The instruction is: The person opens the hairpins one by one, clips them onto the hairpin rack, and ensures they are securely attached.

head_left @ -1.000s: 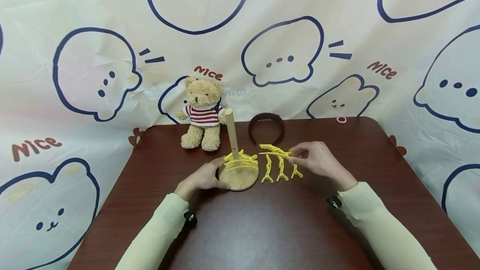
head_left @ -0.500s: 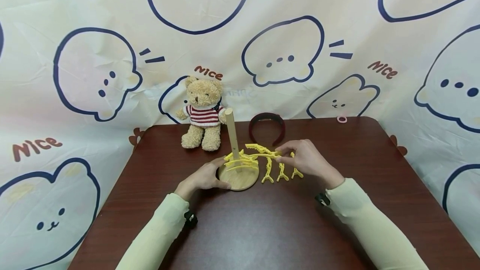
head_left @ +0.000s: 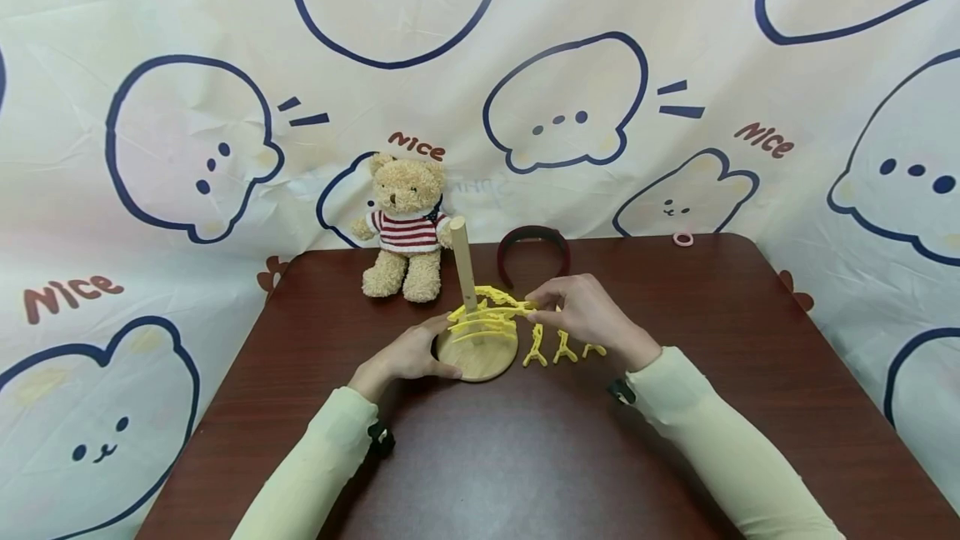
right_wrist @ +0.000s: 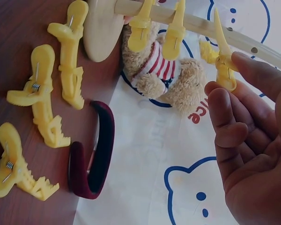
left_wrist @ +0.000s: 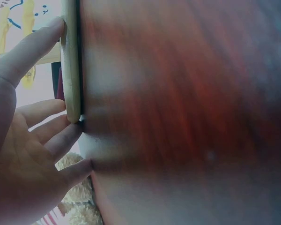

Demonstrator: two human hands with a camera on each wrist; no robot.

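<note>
Right hand [head_left: 588, 311]: fingers clamped on a yellow plastic clip [right_wrist: 226, 75], prongs spread at the round wooden post [head_left: 465, 269], can't tell if around it; left hand [head_left: 408, 352]: fingers and thumb clamped on the flat disc base [head_left: 480, 367]. Mounted yellow clips [right_wrist: 172, 40] sit low on the post, three loose toothed clips [right_wrist: 40, 89] beside it on the glossy brown desk [head_left: 480, 457]. Behind: velvety dark-red headband [right_wrist: 86, 187], fuzzy teddy bear [head_left: 407, 230] in striped top.
</note>
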